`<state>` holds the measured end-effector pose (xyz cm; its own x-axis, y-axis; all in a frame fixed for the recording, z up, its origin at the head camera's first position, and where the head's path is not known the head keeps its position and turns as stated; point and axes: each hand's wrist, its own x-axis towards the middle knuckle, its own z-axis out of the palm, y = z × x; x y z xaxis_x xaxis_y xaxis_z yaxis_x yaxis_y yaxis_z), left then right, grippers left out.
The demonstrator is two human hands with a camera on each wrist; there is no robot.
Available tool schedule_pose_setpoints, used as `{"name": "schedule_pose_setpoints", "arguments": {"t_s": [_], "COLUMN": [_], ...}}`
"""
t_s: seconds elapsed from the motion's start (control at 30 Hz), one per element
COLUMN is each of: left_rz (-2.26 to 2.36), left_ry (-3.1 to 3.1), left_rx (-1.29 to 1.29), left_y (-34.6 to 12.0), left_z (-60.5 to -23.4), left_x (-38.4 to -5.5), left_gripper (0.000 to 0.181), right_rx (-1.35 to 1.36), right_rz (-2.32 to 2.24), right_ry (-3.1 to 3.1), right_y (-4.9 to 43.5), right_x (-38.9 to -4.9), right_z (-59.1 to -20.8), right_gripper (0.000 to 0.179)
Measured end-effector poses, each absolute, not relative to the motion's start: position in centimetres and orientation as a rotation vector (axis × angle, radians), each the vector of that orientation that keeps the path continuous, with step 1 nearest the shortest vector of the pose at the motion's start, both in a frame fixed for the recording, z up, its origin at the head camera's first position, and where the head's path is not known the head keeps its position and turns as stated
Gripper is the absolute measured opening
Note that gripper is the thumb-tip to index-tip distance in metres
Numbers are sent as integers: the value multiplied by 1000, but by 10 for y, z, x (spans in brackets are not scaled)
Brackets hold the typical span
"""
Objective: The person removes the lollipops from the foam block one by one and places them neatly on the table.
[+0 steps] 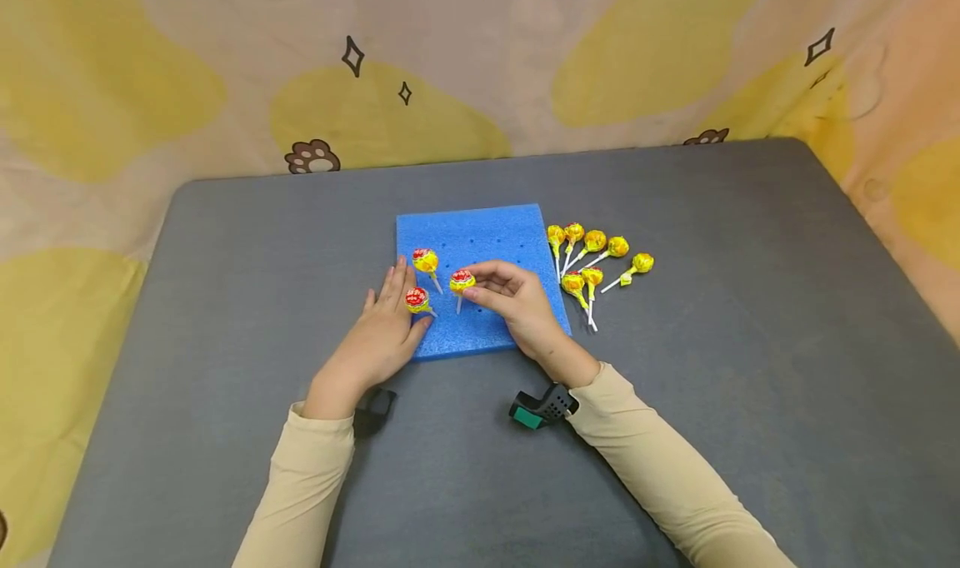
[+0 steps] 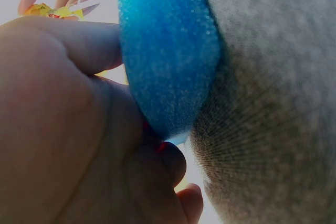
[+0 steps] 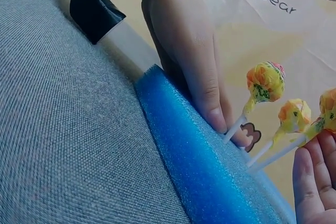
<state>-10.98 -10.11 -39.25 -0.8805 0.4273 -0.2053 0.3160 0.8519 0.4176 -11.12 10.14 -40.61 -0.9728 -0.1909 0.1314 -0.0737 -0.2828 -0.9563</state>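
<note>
A blue foam board [image 1: 487, 226] with small holes lies on the table. My left hand [image 1: 382, 326] rests along its left edge, fingers straight. Between thumb and fingers, my right hand [image 1: 517, 301] pinches the head of a lollipop [image 1: 462, 282] in a yellow and red wrapper. Its white stick points down and meets the board in the right wrist view. Two more lollipops stand tilted in the board beside my left hand: a rear one [image 1: 425, 261] and a front one [image 1: 417, 300]. In the left wrist view, the board [image 2: 163, 56] shows side-on by my left hand [image 2: 79, 129].
Several loose lollipops [image 1: 595, 241] lie on the grey table [image 1: 712, 343] just right of the board, one lollipop [image 1: 641, 263] a little apart. A black wrist camera [image 1: 543, 407] hangs at my right wrist. A patterned cloth [image 1: 465, 68] stands behind the table.
</note>
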Motion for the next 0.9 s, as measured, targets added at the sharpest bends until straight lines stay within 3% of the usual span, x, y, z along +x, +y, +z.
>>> {"name": "schedule_pose_setpoints", "arguments": {"t_s": [0.33,0.57,0.9], "left_rz": [539,540,553], "left_ry": [2736,2725,2735], "left_rx": [564,577,585], "left_y": [-103,-101,-103], "left_z": [-387,-391,-392], "left_x": [-111,-110,-109], "left_gripper": [74,73,73], "right_rx": [-342,-332,-432], "right_rz": [-2506,-2588,-2607], "right_ry": [1761,1628,1631], "right_y": [99,105,123], "right_x": [-114,-110,-103], "right_z": [-405,-403,-384], "right_gripper": [23,34,29]}}
